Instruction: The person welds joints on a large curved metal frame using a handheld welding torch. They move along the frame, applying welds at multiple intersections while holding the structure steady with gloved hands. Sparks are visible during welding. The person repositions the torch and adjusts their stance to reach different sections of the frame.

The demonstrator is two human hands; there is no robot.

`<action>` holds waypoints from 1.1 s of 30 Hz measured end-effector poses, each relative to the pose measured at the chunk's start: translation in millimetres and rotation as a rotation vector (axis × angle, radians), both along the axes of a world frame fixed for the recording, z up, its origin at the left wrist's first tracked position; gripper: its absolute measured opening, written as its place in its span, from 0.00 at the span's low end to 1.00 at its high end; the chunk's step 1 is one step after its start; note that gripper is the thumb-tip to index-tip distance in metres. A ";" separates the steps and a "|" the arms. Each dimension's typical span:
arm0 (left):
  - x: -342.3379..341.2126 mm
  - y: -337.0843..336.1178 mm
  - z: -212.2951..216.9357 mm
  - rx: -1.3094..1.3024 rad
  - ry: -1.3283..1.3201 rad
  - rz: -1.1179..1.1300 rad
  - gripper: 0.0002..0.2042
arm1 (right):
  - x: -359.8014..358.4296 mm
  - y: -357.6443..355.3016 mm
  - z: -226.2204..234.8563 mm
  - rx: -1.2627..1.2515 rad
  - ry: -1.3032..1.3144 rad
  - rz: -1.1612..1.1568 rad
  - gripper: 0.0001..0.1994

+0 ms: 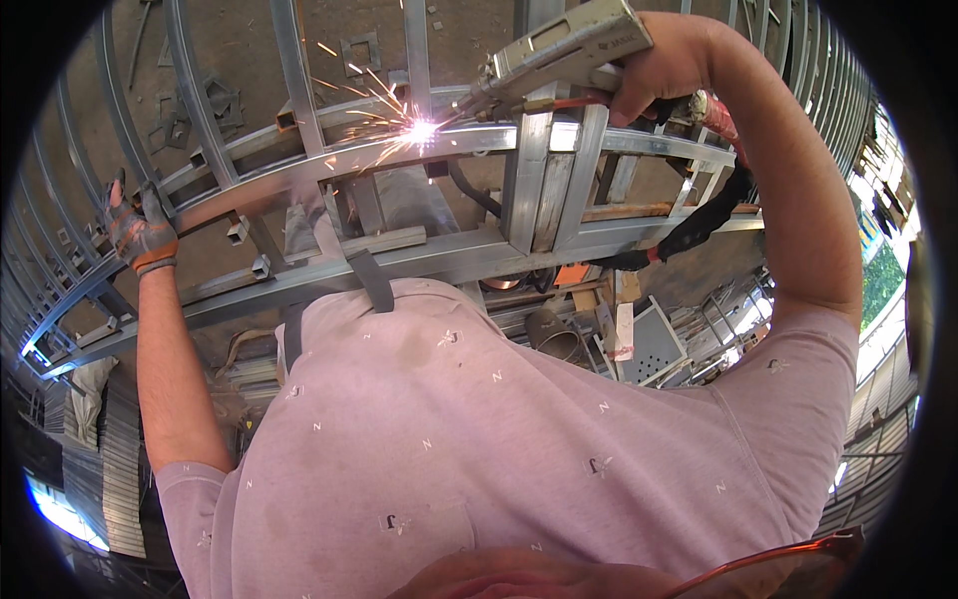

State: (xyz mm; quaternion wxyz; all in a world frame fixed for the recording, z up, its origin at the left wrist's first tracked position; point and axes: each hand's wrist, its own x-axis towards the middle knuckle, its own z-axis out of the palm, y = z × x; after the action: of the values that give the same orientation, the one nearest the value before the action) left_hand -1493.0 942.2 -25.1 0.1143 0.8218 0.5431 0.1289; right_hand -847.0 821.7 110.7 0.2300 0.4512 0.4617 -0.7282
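Right hand point(654, 70), bare, is wrapping closed around the rear grip of a grey welding torch point(564, 50); the torch body is extending left and slightly down from the fist, well clear of the fingers. Its nozzle tip is meeting a curved metal bar point(299, 175) at a bright spark point point(421, 130), with orange sparks flying up and to the left. A red-sheathed cable point(714, 115) is trailing from the back of the hand, continuing as a black hose point(699, 225) hanging down toward the lower rail.

Left hand point(140, 232), in a grey glove with an orange cuff, is clamping shut on the far left end of the same curved bar, well apart from the spark point.

The torch casing is carrying a small rectangular plate on its flat top face, pale on grey; lettering not resolved.

The work is a steel frame point(529, 200): galvanised, silver-grey square tubes, two long bowed rails crossed by short uprights, with a doubled upright just under the torch. More parallel rails are fanning out along the left and right rims. Dirt ground point(239, 50) is lying behind the frame, with small square brackets point(361, 52) scattered on it. A pink patterned shirt point(519, 439) is filling the lower half of the view.
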 end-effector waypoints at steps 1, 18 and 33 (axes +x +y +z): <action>-1.3 0.7 -0.9 -0.013 -0.004 0.005 0.29 | 0.5 -0.7 -0.3 -0.010 0.008 -0.002 0.36; -0.6 -3.7 0.4 0.042 0.110 0.042 0.29 | -12.9 -5.7 21.4 0.103 -0.365 -0.031 0.26; 5.4 -6.3 6.9 0.060 0.095 0.017 0.29 | -30.8 17.1 39.9 0.192 -0.087 -0.282 0.19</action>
State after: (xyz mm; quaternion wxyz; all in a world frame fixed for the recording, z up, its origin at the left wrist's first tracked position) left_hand -1487.6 935.9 -18.2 0.0624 0.8254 0.5507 0.1071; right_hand -877.8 838.8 150.6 0.1010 0.5625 0.4510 -0.6855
